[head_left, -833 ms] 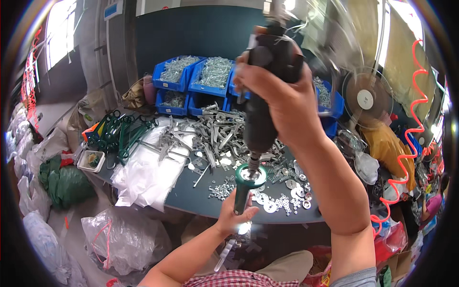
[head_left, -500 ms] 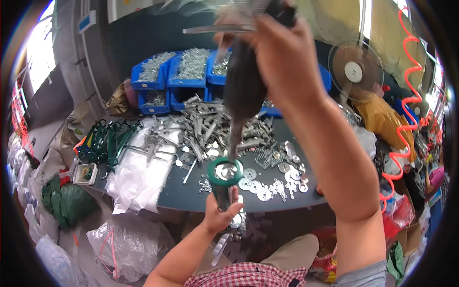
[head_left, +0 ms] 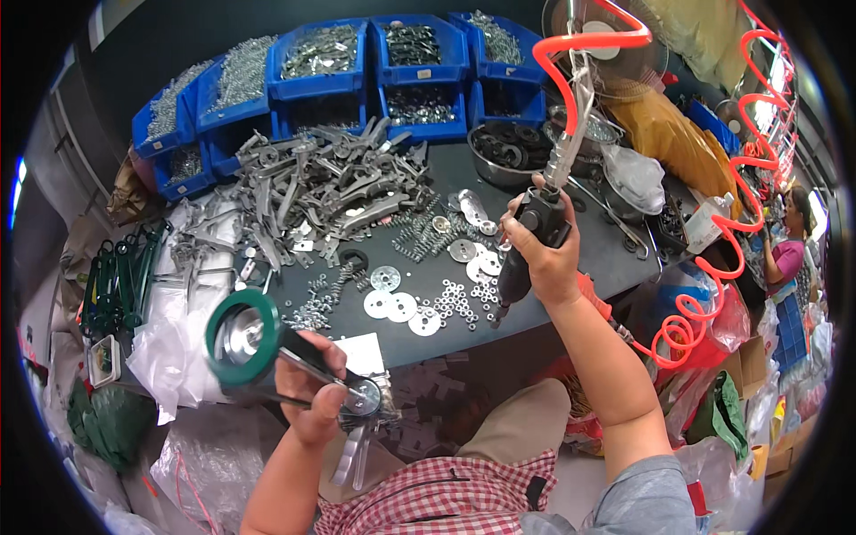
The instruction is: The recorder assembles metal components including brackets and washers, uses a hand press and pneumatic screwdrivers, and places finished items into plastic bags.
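My left hand (head_left: 312, 392) grips a metal arm assembly by its bar, low at the left. A green-rimmed wheel (head_left: 242, 337) sits at the upper end of that assembly and a smaller metal roller (head_left: 364, 398) at its lower end. My right hand (head_left: 548, 254) holds a black air screwdriver (head_left: 528, 245) upright over the table's front right. A red coiled hose (head_left: 615, 40) runs up from the tool's top. The tool's tip hangs just above loose nuts (head_left: 456, 301) and flat washers (head_left: 392, 303), well apart from the wheel.
The dark table (head_left: 464, 178) carries a heap of grey metal brackets (head_left: 312, 192), springs and discs. Blue bins (head_left: 401, 53) of hardware line the back. A fan (head_left: 615, 53) stands at the back right. Plastic bags (head_left: 178, 339) lie left. Another person (head_left: 785, 259) is at the far right.
My right hand has lowered the air tool from high over the wheel to the table's right side. My left hand has swung the wheel assembly out to the left, away from the tool.
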Demonstrator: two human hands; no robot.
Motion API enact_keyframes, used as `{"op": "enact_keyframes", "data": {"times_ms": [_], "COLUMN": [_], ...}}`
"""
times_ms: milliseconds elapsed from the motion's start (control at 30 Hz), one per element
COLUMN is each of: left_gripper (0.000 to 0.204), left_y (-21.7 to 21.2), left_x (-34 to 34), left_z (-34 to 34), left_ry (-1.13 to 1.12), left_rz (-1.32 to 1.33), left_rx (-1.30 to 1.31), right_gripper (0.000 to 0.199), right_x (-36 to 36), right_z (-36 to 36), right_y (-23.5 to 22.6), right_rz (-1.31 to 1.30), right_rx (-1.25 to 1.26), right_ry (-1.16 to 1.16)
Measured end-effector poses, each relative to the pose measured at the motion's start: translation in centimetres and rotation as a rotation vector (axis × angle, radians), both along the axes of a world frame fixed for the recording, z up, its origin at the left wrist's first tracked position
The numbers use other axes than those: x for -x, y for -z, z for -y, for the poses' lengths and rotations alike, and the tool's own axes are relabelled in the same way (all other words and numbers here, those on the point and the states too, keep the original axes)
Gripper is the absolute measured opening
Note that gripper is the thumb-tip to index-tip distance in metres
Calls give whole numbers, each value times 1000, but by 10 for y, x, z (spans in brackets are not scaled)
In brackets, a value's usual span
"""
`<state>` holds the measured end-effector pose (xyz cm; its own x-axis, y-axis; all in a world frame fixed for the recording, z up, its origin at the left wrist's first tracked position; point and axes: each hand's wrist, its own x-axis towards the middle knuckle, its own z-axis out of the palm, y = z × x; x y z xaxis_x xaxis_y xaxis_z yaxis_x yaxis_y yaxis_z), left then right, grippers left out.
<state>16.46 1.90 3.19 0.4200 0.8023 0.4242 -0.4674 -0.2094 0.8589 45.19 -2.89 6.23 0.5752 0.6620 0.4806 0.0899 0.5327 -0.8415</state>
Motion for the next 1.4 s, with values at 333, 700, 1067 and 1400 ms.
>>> {"op": "enact_keyframes", "data": {"times_ms": [333,700,1067,1400], "left_gripper": [56,52,48,66], "left_y": [-2,-4,-10,-74], "left_x": [-7,-9,14,27], "left_z": [-1,1,13,25], "left_ry": [-8,4,198,-204], "left_rz": [45,39,166,1008], "left_rx": [22,-40,-63,108], "right_gripper": [52,50,60,32], "right_x": [3,-51,-104,168], "right_z": [-3,12,-4,40], "right_y": [27,30,60,126], "right_rz": [27,195,386,513], "right_rx": [-118,34,654,449], "right_ry": [-74,341,667,-411]}}
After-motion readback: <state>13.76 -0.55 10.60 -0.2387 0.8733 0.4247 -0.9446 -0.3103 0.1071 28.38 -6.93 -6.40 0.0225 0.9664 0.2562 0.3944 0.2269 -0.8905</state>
